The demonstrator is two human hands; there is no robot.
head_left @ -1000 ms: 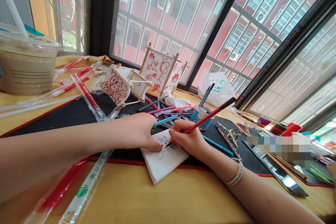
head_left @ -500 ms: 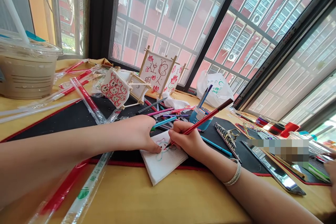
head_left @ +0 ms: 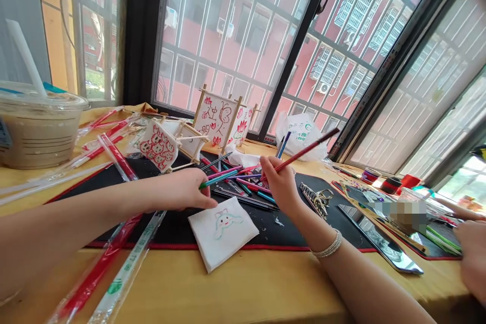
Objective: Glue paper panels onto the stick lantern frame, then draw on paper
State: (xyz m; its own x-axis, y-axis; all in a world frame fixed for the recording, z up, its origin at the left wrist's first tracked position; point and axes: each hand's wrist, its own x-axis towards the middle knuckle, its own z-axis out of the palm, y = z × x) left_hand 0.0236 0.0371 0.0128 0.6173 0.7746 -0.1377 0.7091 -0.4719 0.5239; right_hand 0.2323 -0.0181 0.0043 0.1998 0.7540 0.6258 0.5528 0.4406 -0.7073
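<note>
My right hand [head_left: 279,182] is closed around a red felt-tip pen [head_left: 304,154], its dark end pointing up to the right. It hovers over the pile of pens, off the paper. My left hand [head_left: 193,190] is closed around a teal felt-tip pen [head_left: 222,178] with a green end. Just below it a folded white napkin [head_left: 237,237] lies at the mat's front edge, bearing a drawn face with a red mouth and blue-green outlines. Several felt-tip pens [head_left: 258,190] are heaped on the black mat [head_left: 273,235] between my hands.
Small stick frames with red drawings [head_left: 159,146] stand at the back. A lidded drink cup [head_left: 38,131] is far left, near plastic-wrapped strips [head_left: 117,268]. A hair clip [head_left: 313,200] and a phone [head_left: 379,238] lie rightward. Another person's hand [head_left: 473,243] shows at the right edge.
My right hand has lifted the red pen off the napkin and moved up. My left hand has drawn back from the drawing, which is uncovered now.
</note>
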